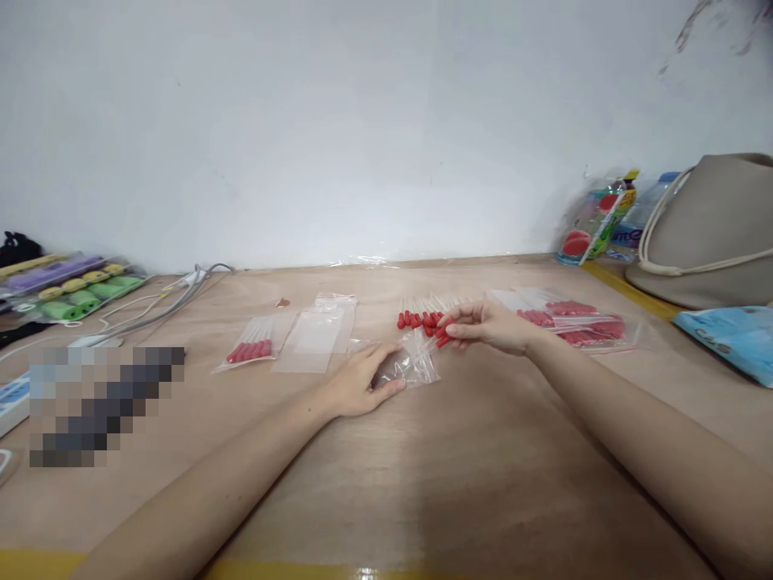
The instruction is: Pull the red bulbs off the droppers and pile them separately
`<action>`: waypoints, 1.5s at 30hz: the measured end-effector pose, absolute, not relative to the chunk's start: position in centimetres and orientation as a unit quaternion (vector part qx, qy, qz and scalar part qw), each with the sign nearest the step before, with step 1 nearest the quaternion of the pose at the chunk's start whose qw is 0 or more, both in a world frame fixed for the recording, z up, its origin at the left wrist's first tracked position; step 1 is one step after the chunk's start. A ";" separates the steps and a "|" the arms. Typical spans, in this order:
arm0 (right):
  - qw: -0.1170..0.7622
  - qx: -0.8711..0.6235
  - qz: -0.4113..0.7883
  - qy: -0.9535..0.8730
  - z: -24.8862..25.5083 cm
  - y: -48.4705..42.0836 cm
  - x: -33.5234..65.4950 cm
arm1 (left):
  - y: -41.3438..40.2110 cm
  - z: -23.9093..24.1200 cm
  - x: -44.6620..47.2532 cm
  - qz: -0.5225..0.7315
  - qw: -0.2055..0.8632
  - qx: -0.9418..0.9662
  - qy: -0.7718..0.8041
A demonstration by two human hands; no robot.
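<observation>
My left hand (368,383) rests on the table with thumb and fingers gripping a clear zip bag (414,366). In my right hand (483,326), the fingers pinch red-ended sticks (444,340), their thin clear shafts pointing toward the bag's mouth. How many I hold is hard to make out. Just behind the bag lies a row of loose red-ended sticks (414,321). To the left are flat zip bags (307,342) and one filled bag of red-ended sticks (249,348). Several filled bags (580,322) are piled to the right of my right hand.
Green, yellow and purple packaged items (76,294), cables (150,310) and a power strip (15,403) are at the left. Drink bottles (595,221), a grey-beige bag (713,221) and a blue packet (730,342) stand at the right. A white wall (302,137) rises behind the table.
</observation>
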State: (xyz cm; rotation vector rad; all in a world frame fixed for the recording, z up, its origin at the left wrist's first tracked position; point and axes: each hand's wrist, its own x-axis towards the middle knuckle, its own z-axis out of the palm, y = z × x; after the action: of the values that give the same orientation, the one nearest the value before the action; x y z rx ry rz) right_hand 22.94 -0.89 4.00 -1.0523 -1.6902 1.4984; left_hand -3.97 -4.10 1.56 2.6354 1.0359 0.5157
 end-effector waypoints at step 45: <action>0.369 -0.346 -0.044 -0.861 -1.4 -4.8 20.1 | 2.2 4.2 -9.5 0.352 0.106 0.686 0.628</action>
State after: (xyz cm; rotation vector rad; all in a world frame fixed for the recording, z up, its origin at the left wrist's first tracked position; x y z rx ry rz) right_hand 20.06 -4.79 -1.36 -0.8877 -2.2108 -0.1136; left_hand -9.52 2.15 4.23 2.0216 1.8500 1.0373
